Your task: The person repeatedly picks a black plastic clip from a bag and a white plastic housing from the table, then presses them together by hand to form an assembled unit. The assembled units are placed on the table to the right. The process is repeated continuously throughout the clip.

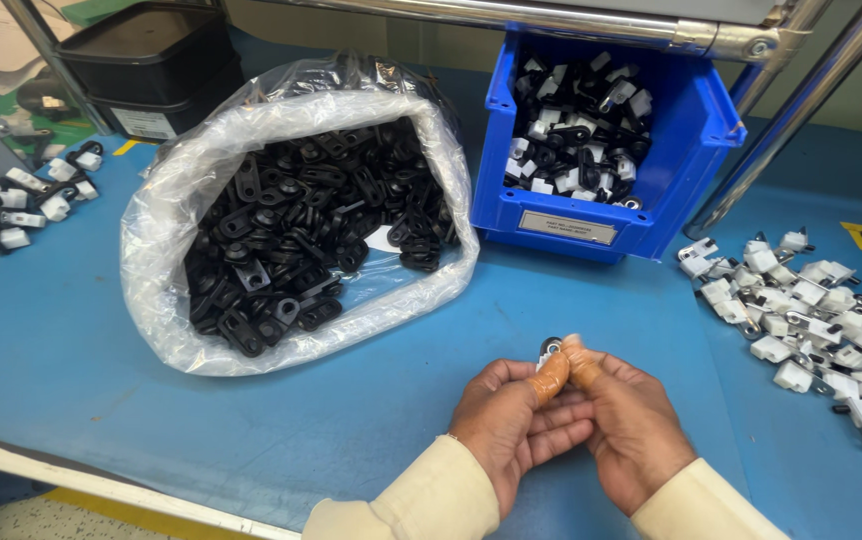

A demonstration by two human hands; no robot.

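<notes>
Both our left hand (pixel 511 425) and right hand (pixel 626 425) clamp their fingers on a small black-and-white clip (pixel 551 350), seemingly light, stiff, best pinched by its edges, with the bag of black parts (pixel 291 240) at eleven o'clock.

Place: factory assembly bench | Signs: blue work mat (pixel 71 330) – clear bag of black plastic parts (pixel 301 230) – blue parts bin (pixel 601 130) – heap of white clips (pixel 811 320) – steel rack tubing (pixel 511 15)
</notes>
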